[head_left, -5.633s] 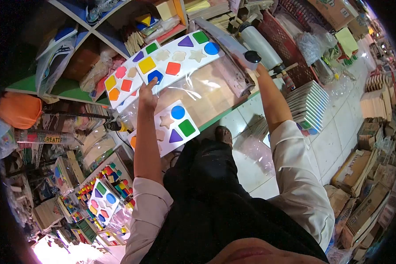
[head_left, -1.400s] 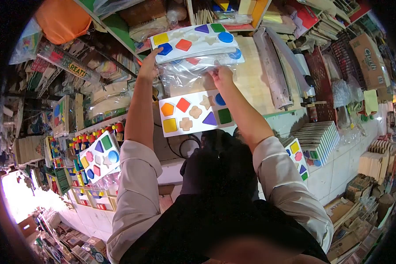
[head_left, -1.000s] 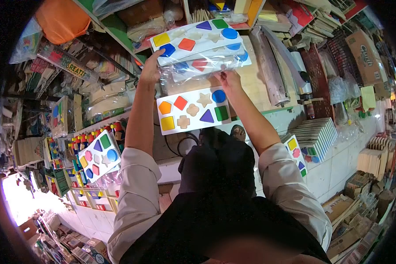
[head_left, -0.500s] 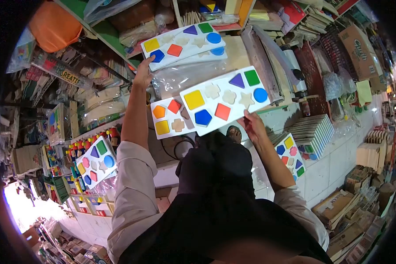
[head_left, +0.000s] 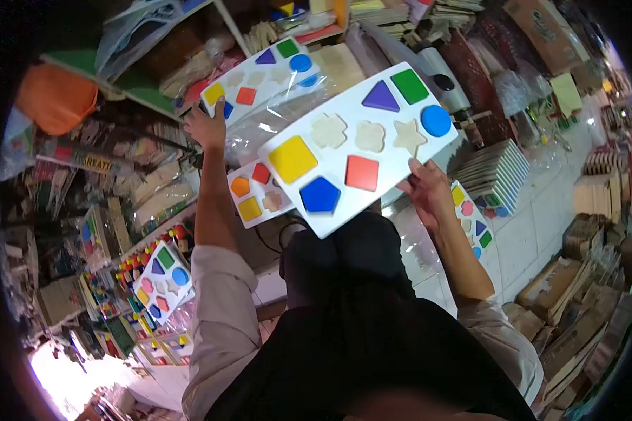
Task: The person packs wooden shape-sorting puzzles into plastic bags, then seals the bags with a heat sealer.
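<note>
My right hand (head_left: 430,191) is closed on the lower right edge of a white shape board (head_left: 344,168), which is tilted and raised toward the camera. Yellow, blue, red, purple and green pieces sit in it, beside three bare wooden recesses. At the upper left, my left hand (head_left: 209,125) grips the left end of another white shape board (head_left: 249,88), its thumb on top near the blue pentagon. Clear plastic wrap (head_left: 260,126) lies under and beside that board. A smaller board (head_left: 244,203) with orange, red and yellow pieces is partly hidden beneath the raised one.
A stack of white boards (head_left: 495,172) stands on the tiled floor at the right, with a shape board (head_left: 474,221) beside it. Another shape board (head_left: 163,284) lies at the left near colourful toys. Shelves, an orange bag (head_left: 57,98) and cardboard (head_left: 551,31) surround the area.
The board in my right hand has risen closer to the camera and tilted more. The view has shifted, and my left hand appears further left and lower, still at the other board.
</note>
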